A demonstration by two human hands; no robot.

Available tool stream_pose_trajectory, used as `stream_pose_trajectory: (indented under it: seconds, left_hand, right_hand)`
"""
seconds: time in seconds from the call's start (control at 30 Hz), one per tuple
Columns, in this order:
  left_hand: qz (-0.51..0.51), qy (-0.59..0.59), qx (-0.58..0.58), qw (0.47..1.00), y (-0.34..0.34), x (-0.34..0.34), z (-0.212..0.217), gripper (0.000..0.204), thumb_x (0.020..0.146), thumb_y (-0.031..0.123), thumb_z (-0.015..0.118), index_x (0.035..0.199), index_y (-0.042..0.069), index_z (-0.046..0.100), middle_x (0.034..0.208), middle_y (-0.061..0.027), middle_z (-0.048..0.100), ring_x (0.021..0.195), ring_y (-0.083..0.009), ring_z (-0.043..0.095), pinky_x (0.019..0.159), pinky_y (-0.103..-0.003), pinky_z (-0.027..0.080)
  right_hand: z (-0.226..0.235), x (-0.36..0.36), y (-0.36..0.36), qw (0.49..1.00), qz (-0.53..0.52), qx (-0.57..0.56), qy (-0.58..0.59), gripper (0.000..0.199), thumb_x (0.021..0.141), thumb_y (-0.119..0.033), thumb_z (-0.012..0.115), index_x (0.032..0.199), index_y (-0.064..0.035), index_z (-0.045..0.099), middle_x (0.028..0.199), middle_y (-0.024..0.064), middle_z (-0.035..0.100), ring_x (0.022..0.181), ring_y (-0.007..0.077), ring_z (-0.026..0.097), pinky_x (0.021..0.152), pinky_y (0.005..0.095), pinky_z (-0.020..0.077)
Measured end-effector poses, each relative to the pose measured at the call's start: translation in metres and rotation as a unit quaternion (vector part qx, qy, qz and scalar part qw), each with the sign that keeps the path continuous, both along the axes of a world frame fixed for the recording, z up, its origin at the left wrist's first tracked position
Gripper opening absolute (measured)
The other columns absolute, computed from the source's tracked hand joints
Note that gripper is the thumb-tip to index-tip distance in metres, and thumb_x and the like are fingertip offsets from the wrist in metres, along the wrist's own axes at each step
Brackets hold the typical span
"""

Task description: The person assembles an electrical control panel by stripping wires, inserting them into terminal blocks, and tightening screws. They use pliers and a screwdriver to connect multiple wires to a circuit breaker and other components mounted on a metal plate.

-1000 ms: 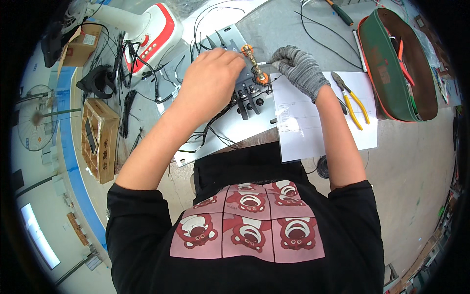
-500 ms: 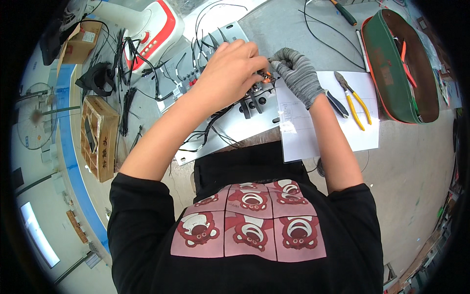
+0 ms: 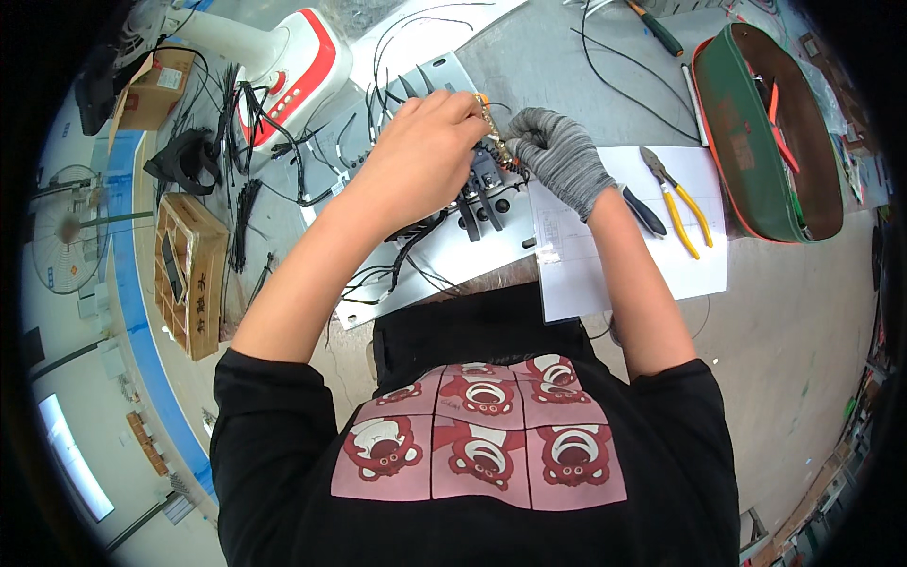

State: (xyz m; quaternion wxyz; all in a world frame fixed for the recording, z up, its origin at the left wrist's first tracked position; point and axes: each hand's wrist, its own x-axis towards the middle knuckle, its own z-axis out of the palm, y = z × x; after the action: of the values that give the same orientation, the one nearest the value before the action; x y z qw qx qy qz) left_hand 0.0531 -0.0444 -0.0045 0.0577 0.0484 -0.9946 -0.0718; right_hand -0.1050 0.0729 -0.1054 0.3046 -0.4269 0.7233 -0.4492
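My bare left hand is over the wired metal plate, its fingers closed on a small brass-coloured strip with an orange end. Their tips partly hide the strip. Close on its right is my right hand in a grey knitted glove, fingers curled in beside the strip's lower end. Whatever those fingers hold is hidden. Black terminal parts sit on the plate just below my left fingers, with a bundle of black wires running down from them.
White paper sheets lie right of the plate, bearing yellow-handled pliers and a dark blue handle. A green tool bag stands at right. Leftward are a white-red fan base, cable ties and a wooden box.
My left fingers have shifted slightly up and left, and more of the brass strip now shows between the hands. The right hand stays close beside it. The whole view has shifted slightly.
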Motion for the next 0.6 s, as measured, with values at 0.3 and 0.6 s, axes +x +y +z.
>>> stream_pose_trajectory:
  seconds: [0.3, 0.6]
  left_hand:
    - [-0.015, -0.037, -0.026, 0.999, 0.0, -0.009, 0.004, 0.028, 0.078, 0.002, 0.057, 0.105, 0.002, 0.064, 0.105, -0.009, 0.054, 0.105, -0.0247, 0.053, 0.094, -0.038, 0.04]
    - [-0.013, 0.012, 0.055, 0.998, -0.008, -0.008, -0.005, 0.021, 0.08, 0.005, 0.063, 0.102, 0.003, 0.063, 0.102, -0.0092, 0.055, 0.101, -0.0267, 0.056, 0.089, -0.039, 0.043]
  right_hand:
    - [-0.002, -0.003, -0.001, 1.0, 0.005, -0.012, 0.005, 0.021, 0.086, -0.011, 0.07, 0.105, -0.0006, 0.066, 0.091, 0.0115, 0.069, 0.079, 0.0196, 0.063, 0.076, 0.0317, 0.054]
    - [-0.004, -0.003, -0.002, 1.0, 0.015, -0.006, 0.002, 0.022, 0.086, -0.012, 0.07, 0.102, 0.0014, 0.064, 0.094, 0.0166, 0.069, 0.084, 0.028, 0.067, 0.08, 0.0358, 0.0542]
